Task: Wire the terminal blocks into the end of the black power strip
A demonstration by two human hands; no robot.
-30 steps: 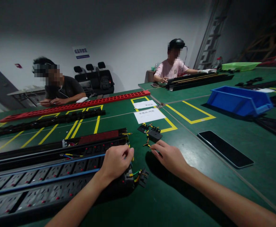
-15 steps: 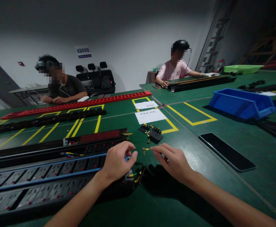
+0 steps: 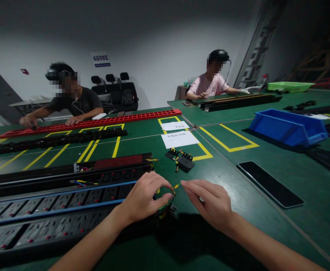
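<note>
Between finger and thumb, my right hand pinches the end of a short green-yellow wire. At its other end a small brass screw hangs beside the fingertips of my left hand. The thumb and fingers of my left hand are apart, curved around the near side of the screw; whether they touch it is hard to tell. Under and left of my left hand lie long black socket strips with blue edges and red dots. Black brackets with screws lie just beyond my hands.
A phone and a blue bin are on the right. White papers lie ahead, and a red grid rail crosses the far left. Two people sit across the green table.
My left hand has moved right, nearer the screw, and the wire and screw have tilted and dropped slightly. The person at the left has reached out along the red rail.
</note>
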